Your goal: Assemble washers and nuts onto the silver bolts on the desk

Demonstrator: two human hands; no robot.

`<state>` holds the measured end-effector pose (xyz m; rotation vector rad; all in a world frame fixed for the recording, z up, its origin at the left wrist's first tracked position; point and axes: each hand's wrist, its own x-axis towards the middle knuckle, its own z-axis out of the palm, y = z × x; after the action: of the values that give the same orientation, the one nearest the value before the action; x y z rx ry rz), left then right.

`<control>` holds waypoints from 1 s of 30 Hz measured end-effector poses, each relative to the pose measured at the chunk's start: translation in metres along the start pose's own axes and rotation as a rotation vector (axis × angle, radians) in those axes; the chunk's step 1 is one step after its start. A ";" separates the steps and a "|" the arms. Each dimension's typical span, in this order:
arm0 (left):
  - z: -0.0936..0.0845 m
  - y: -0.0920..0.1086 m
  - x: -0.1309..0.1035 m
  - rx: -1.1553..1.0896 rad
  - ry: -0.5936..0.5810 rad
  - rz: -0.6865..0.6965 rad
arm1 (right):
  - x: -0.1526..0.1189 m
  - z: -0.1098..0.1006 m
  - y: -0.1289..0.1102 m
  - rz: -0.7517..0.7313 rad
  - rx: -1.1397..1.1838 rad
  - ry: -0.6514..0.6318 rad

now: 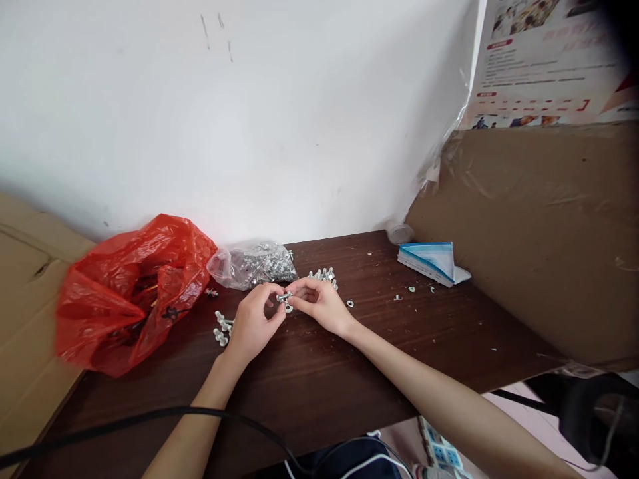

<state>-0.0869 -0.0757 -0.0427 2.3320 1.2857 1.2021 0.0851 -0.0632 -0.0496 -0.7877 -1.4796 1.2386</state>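
Between my two hands, above the dark wooden table, is a small silver bolt (284,297). My left hand (252,322) pinches it from the left, fingers curled and thumb tip near its lower side. From the right, my right hand (319,305) has its thumb and fingertips closed on the other end. A small washer (288,308) shows just under the bolt; whether it is held or lies on the table I cannot tell. Several silver bolts (220,330) stand left of my left hand. More bolts (324,273) stand behind my right hand, partly hidden by it.
A red plastic bag (134,286) sits at left, beside a clear bag of small metal parts (264,263). Loose washers (350,303) lie to the right. A blue-white packet (426,263) rests near the cardboard wall (529,233). A black cable (164,412) crosses the foreground.
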 end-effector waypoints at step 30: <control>-0.001 0.003 0.002 0.077 0.092 0.217 | -0.005 -0.002 -0.011 -0.193 -0.478 -0.028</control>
<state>-0.0853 -0.0764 -0.0390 2.5535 1.1492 1.3619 0.0895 -0.0706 -0.0403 -0.9124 -1.8589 0.7609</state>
